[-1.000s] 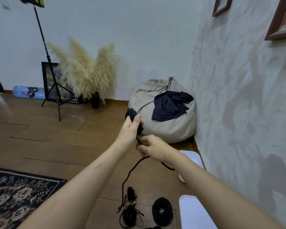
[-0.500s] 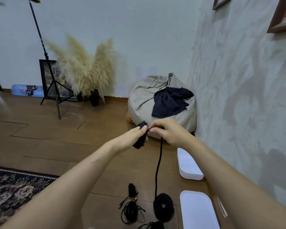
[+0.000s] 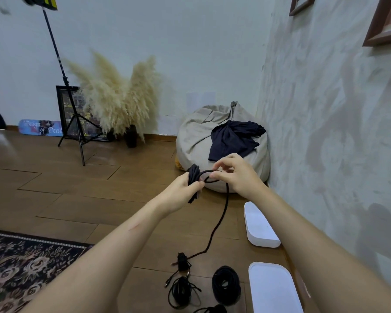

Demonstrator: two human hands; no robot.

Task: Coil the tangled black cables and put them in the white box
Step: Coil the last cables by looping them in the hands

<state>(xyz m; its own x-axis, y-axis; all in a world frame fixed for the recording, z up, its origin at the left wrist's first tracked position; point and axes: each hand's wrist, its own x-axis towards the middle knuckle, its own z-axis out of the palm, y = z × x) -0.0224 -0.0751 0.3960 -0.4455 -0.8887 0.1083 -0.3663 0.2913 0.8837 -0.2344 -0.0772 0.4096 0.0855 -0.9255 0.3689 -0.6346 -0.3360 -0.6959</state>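
My left hand grips a bundle of black cable coils, held out at chest height. Just to its right, my right hand pinches a loop of the same cable. From that loop the loose cable tail hangs down to the wooden floor and ends at a small black tangle. A thick coiled cable and a thinner loose coil lie on the floor near the bottom. To their right stand the white box and a flat white lid or tray.
A beige beanbag with a dark cloth sits in the corner behind my hands. The right wall runs close beside the white box. A tripod stand, pampas grass in a vase and a patterned rug are to the left.
My right hand has moved from below the bundle up to its right side, drawing out a loop of cable. The tail on the floor has shifted right then back left.
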